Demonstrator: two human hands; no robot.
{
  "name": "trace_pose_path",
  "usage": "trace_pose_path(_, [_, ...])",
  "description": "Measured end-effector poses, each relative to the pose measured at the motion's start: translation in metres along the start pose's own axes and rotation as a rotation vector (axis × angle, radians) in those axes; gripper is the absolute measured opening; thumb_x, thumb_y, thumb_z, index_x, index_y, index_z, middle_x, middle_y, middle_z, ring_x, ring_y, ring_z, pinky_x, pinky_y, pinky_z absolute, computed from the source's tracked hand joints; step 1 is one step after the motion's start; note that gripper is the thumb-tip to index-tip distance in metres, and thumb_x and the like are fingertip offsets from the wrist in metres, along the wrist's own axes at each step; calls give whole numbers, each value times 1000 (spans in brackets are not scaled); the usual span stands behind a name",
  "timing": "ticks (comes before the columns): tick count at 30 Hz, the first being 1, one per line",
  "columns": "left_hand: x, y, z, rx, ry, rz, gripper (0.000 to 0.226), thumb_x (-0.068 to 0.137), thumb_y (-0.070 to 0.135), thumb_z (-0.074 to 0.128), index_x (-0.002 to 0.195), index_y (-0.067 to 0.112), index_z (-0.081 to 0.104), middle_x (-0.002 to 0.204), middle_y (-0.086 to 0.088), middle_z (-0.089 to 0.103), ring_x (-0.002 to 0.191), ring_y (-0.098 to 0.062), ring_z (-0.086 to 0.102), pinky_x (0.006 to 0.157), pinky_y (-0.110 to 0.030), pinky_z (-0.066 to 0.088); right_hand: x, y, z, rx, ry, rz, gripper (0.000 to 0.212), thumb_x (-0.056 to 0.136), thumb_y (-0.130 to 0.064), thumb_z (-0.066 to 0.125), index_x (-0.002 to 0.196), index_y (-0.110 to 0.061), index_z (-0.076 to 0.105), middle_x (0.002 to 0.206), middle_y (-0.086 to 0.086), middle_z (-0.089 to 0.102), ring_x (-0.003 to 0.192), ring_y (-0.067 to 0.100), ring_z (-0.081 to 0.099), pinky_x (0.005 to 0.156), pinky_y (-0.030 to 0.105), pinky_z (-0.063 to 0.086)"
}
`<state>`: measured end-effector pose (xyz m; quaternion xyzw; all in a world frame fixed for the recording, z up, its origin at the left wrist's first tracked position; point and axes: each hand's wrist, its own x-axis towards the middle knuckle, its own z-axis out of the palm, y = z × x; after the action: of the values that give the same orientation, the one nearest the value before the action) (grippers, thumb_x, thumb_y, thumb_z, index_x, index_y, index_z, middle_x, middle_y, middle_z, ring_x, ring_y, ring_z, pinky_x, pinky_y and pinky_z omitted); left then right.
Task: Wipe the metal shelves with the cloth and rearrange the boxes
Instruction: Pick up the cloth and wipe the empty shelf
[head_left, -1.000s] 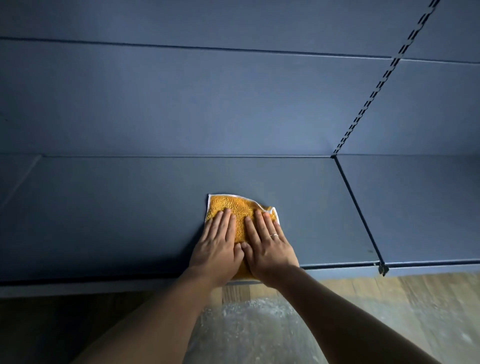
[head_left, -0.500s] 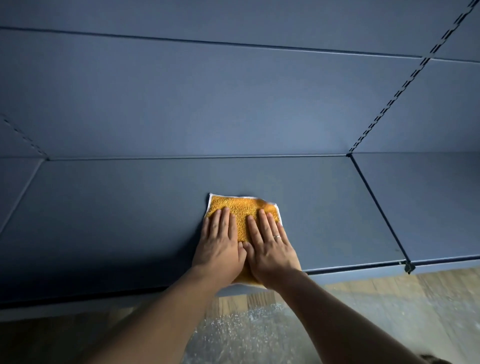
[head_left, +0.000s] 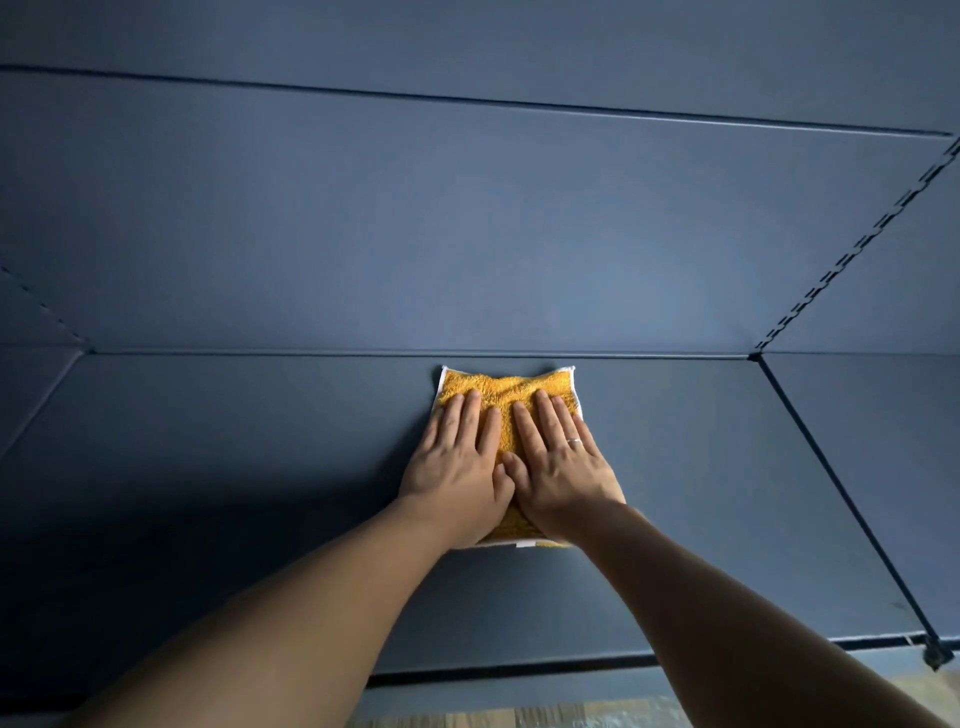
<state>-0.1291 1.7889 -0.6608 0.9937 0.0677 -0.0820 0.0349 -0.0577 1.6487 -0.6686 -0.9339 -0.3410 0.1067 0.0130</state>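
Presently: orange terry cloth (head_left: 506, 387) lay at 12 o'clock, near back edge of dark blue metal shelf (head_left: 260, 441); left hand (head_left: 457, 467) and right hand (head_left: 558, 467) pressed it, fingers (head_left: 470, 415) straight. Wiping judged underway; boxes unseen, rearranging outstanding.

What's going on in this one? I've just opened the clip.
A person is wiping a dark blue metal shelf with an orange cloth. The left hand and right hand lie flat side by side on the cloth, fingers straight, pressing it down. The cloth's far edge sits close to where the shelf meets the back panel. No boxes are in view.
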Motion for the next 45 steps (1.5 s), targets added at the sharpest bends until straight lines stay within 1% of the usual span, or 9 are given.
trace_pose_path(5, [34, -11, -10, 42, 32, 77, 72, 102, 41, 22, 160, 5, 1, 168, -14, -15, 155, -27, -14, 126, -46, -4, 31, 8, -8, 9, 33, -5, 96, 77, -65, -21, 162, -22, -9, 169, 6, -18, 154, 19, -22, 125, 38, -14])
trace_pose_path(9, [46, -20, -7, -17, 17, 43, 78, 94, 47, 12, 161, 10, -5, 168, -11, -16, 154, -25, -17, 126, -44, -3, 46, 11, -7, 38, 47, 13, 96, 78, -67, -18, 163, -23, -7, 169, 6, -15, 155, 20, -19, 126, 39, -11])
trace_pose_path(14, [60, -28, -3, -41, 41, 15, 83, 88, 49, 8, 161, 12, -6, 168, -9, -15, 154, -22, -17, 126, -43, -3, 60, 12, -4, 30, 59, 45, 70, 104, -60, 8, 163, -24, -4, 170, 6, -14, 156, 20, -17, 126, 40, -9])
trace_pose_path(20, [62, -41, -1, -32, 58, -6, 75, 96, 45, 14, 161, 11, -2, 169, -9, -10, 155, -23, -12, 126, -42, -2, 72, -5, -9, 16, 33, 71, 68, 106, -55, 11, 163, -21, -6, 169, 8, -14, 155, 22, -18, 126, 41, -10])
trace_pose_path(26, [41, -69, 0, -3, 56, -52, 89, 81, 51, -8, 161, 11, -3, 169, -10, -11, 155, -23, -13, 126, -43, -2, 74, -39, -6, 33, 34, 16, 67, 106, -53, 11, 162, -21, -6, 169, 9, -15, 155, 23, -18, 126, 42, -10])
trace_pose_path(29, [24, -66, 1, -1, 40, -61, 82, 88, 49, -3, 161, 11, -7, 168, -11, -13, 155, -24, -15, 126, -44, -4, 57, -44, -2, 20, 36, -14, 67, 105, -52, 5, 162, -21, -7, 169, 8, -16, 155, 22, -19, 125, 41, -12])
trace_pose_path(33, [-6, -52, 2, 8, 18, -53, 79, 92, 47, 3, 160, 10, -11, 167, -12, -17, 154, -26, -17, 126, -44, -5, 24, -48, 4, 23, 17, -21, 82, 89, -57, -16, 162, -20, -11, 168, 9, -19, 154, 21, -23, 124, 40, -17])
trace_pose_path(38, [-56, -34, 6, -15, 2, -31, 84, 84, 48, -11, 159, 8, -12, 166, -14, -19, 154, -28, -19, 126, -45, -7, -27, -58, 11, 10, 6, -21, 73, 97, -55, -6, 161, -19, -15, 167, 9, -23, 152, 23, -28, 124, 41, -17])
trace_pose_path(45, [-111, -15, 15, -33, 24, 6, 82, 89, 47, 0, 160, 6, -4, 166, -15, -16, 154, -30, -16, 125, -44, -9, -92, -70, 23, 42, 34, -29, 74, 97, -56, -9, 161, -18, -9, 167, 10, -18, 152, 24, -27, 123, 41, -15])
